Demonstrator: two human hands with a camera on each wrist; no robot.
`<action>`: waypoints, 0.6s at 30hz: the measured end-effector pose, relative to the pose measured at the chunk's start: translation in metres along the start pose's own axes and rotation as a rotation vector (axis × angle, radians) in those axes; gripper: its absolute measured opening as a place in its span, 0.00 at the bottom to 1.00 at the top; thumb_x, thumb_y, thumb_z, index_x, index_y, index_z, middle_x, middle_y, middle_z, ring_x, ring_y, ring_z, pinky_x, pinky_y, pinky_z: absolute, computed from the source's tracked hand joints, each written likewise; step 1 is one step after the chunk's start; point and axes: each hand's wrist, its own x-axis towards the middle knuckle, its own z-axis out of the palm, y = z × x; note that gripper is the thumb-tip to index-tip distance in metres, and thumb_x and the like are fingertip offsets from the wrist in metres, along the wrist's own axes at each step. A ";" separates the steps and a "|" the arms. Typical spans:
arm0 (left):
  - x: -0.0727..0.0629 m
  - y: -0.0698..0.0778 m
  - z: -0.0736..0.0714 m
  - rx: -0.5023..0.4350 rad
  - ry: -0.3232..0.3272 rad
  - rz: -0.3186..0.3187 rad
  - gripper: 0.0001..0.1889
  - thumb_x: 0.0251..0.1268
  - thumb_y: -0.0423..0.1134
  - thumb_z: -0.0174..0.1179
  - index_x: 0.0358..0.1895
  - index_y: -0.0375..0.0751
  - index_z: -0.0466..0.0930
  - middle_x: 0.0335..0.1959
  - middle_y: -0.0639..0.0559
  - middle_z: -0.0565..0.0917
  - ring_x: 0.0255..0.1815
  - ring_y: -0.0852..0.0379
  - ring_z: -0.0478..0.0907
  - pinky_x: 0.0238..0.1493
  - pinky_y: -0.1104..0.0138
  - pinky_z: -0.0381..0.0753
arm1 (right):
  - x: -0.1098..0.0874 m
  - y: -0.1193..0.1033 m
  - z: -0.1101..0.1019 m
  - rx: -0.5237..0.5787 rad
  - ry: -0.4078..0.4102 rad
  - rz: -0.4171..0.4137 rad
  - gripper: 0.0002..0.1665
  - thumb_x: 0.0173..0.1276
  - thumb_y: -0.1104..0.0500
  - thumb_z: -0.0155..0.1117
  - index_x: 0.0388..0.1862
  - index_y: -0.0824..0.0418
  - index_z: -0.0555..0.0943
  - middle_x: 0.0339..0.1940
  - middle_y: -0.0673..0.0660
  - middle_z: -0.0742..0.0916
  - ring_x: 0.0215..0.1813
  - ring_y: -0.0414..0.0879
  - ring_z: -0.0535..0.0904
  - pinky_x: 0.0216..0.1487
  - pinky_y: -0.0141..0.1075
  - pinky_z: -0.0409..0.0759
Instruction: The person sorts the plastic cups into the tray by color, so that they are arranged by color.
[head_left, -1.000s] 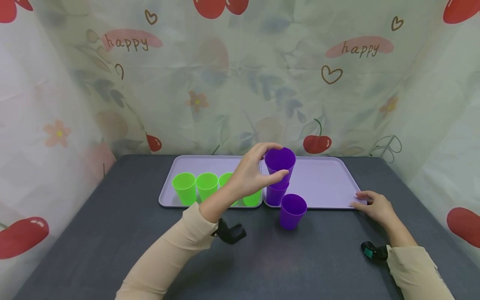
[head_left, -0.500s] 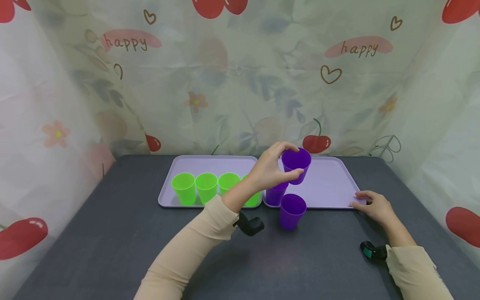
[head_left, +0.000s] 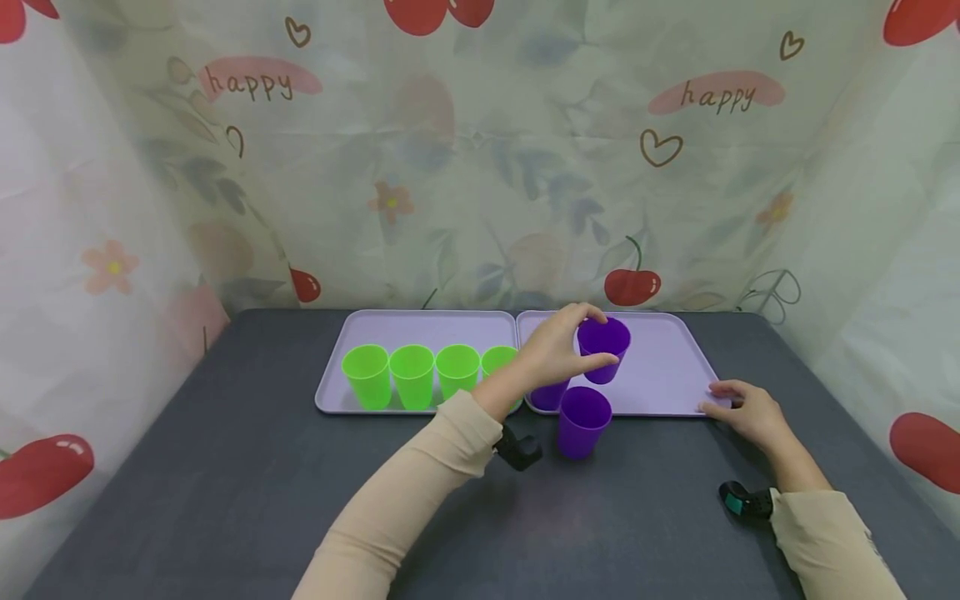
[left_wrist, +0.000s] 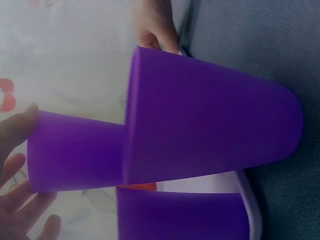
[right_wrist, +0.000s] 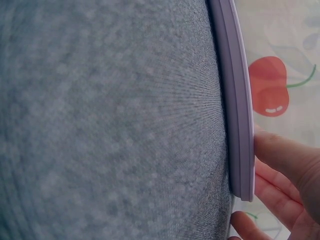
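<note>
My left hand (head_left: 557, 348) holds a purple cup (head_left: 604, 340) by its rim, thumb in front and fingers behind, over the right tray (head_left: 660, 367). In the left wrist view the held cup (left_wrist: 75, 152) is partly hidden behind a nearer purple cup (left_wrist: 215, 115). That nearer cup (head_left: 583, 425) stands upright on the table just in front of the tray. Another purple cup (head_left: 549, 397) sits in the tray's left front corner, partly covered by my left hand. My right hand (head_left: 756, 414) grips the tray's front right corner, its thumb against the tray wall (right_wrist: 240, 125) in the right wrist view.
A second lilac tray (head_left: 431, 323) adjoins on the left, with several green cups (head_left: 412, 375) in a row along its front. Both trays lie on a dark grey table (head_left: 247, 467). A patterned cloth (head_left: 480, 167) hangs behind the table and at its sides.
My left hand has carried the purple cup rightward, away from the cup in the tray's corner, and then lowered it towards the tray. My right hand has stayed at the corner.
</note>
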 end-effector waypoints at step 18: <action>0.004 -0.015 0.026 0.192 -0.022 0.020 0.26 0.53 0.52 0.67 0.54 0.47 0.74 0.51 0.55 0.81 0.56 0.56 0.75 0.56 0.61 0.71 | 0.001 0.002 0.000 0.007 -0.008 0.016 0.35 0.64 0.46 0.61 0.56 0.75 0.71 0.57 0.76 0.75 0.56 0.70 0.70 0.52 0.57 0.71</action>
